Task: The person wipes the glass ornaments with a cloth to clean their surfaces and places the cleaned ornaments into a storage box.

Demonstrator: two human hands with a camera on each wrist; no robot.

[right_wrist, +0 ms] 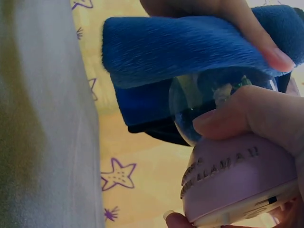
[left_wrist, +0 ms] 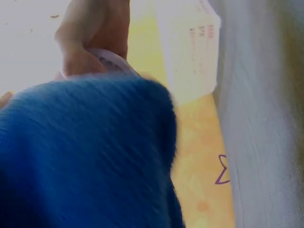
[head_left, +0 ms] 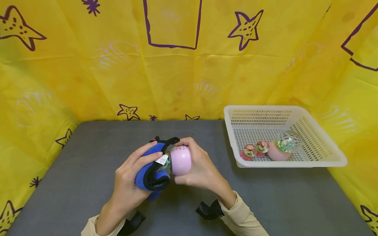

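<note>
A snow globe with a pink base [head_left: 181,160] lies on its side between my hands in the head view. My right hand [head_left: 203,167] grips the base; raised lettering shows on it in the right wrist view. My left hand [head_left: 130,177] holds a folded blue cloth [right_wrist: 166,50] with black edging and a white tag [head_left: 161,159] against the clear dome [right_wrist: 187,107]. Much of the dome is hidden under the cloth. In the left wrist view the cloth [left_wrist: 95,147] covers most of the globe.
At the right of the grey table [head_left: 88,157] stands a white plastic basket [head_left: 236,144]. Inside are another snow globe with a pink base [head_left: 277,152] and two small pink-and-green ornaments [head_left: 262,148]. A yellow printed curtain [head_left: 177,72] hangs behind and at the sides.
</note>
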